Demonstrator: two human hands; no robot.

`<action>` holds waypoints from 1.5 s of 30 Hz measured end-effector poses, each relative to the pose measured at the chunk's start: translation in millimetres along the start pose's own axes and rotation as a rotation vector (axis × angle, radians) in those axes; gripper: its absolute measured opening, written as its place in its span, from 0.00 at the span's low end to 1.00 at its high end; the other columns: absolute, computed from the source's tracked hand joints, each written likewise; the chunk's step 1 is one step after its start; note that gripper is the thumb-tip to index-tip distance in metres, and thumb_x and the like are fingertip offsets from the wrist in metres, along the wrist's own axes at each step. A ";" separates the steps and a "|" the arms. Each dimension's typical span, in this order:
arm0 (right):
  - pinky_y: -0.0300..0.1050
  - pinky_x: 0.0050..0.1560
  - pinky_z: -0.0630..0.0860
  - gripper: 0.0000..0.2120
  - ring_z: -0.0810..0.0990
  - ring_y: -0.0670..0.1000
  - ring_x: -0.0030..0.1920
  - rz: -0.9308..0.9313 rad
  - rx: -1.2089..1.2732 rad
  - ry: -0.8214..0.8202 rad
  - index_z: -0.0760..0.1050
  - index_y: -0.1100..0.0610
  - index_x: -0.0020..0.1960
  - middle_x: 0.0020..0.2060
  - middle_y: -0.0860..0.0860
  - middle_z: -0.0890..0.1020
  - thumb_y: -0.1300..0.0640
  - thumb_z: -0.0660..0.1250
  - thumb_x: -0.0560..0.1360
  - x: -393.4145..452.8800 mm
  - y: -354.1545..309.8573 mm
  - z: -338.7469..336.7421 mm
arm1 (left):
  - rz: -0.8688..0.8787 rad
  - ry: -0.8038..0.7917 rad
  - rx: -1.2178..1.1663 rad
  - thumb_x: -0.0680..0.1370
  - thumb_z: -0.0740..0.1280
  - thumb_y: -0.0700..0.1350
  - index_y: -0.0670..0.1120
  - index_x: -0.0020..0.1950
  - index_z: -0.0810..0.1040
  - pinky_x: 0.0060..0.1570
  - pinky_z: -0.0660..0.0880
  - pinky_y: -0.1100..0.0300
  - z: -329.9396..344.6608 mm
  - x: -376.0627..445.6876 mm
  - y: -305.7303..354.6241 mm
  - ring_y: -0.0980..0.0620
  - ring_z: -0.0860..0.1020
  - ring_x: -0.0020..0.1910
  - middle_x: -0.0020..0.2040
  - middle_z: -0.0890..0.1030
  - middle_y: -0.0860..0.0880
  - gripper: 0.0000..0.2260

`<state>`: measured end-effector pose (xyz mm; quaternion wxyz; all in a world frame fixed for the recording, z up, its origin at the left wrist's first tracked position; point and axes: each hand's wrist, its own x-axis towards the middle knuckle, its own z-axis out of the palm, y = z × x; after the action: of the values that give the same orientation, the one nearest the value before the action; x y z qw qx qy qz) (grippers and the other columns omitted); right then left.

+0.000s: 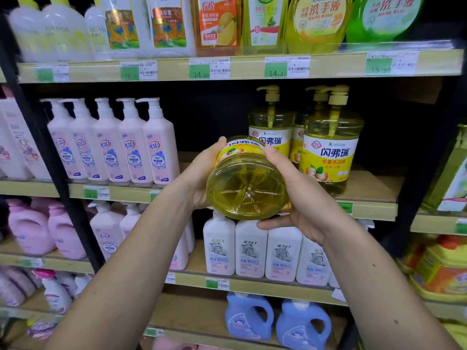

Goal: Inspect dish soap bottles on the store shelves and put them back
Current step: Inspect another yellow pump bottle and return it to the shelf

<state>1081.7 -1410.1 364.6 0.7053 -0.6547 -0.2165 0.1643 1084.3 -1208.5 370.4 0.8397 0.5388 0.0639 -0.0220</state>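
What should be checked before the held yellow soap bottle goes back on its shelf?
1. Both hands grip the bottle: left hand and right hand wrap its sides: ok.
2. Bottle upright: base faces the camera, tipped: not ok.
3. Pump closed: hidden: cannot tell.
4. Free spot on the shelf: bare board beside the matching bottles: ok.
5. Leaks: none visible on base: ok.

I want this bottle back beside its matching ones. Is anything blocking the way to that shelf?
Nothing visible does. The yellow dish soap bottle, gripped by the left hand and right hand, faces a bare stretch of shelf left of the matching pump bottles.
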 end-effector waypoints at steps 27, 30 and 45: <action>0.47 0.57 0.85 0.26 0.84 0.53 0.66 -0.132 -0.015 -0.217 0.80 0.46 0.69 0.64 0.51 0.86 0.49 0.79 0.72 4.4 88.0 -36.7 | 0.357 -0.149 0.288 0.67 0.83 0.64 0.46 0.66 0.85 0.54 0.85 0.50 -25.7 -3.4 -42.1 0.41 0.87 0.61 0.64 0.86 0.38 0.34; 0.49 0.65 0.82 0.36 0.83 0.52 0.67 -0.146 -0.087 -0.208 0.76 0.44 0.73 0.64 0.50 0.86 0.49 0.84 0.67 9.5 96.1 -40.0 | 0.424 -0.162 0.336 0.67 0.84 0.62 0.38 0.74 0.76 0.58 0.83 0.47 -26.6 -4.7 -47.1 0.38 0.84 0.63 0.67 0.84 0.35 0.44; 0.45 0.64 0.81 0.47 0.83 0.47 0.66 -0.339 -0.428 -0.112 0.74 0.52 0.73 0.64 0.46 0.85 0.60 0.91 0.58 36.6 122.2 -47.8 | 0.650 -0.273 0.827 0.66 0.87 0.37 0.60 0.79 0.67 0.70 0.73 0.64 -40.8 -32.9 -68.6 0.52 0.74 0.76 0.74 0.76 0.57 0.48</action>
<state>1144.1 -1421.2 244.1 0.5552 -0.7332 -0.3914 0.0307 1041.0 -1201.2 296.1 0.5217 0.8086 -0.2298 0.1456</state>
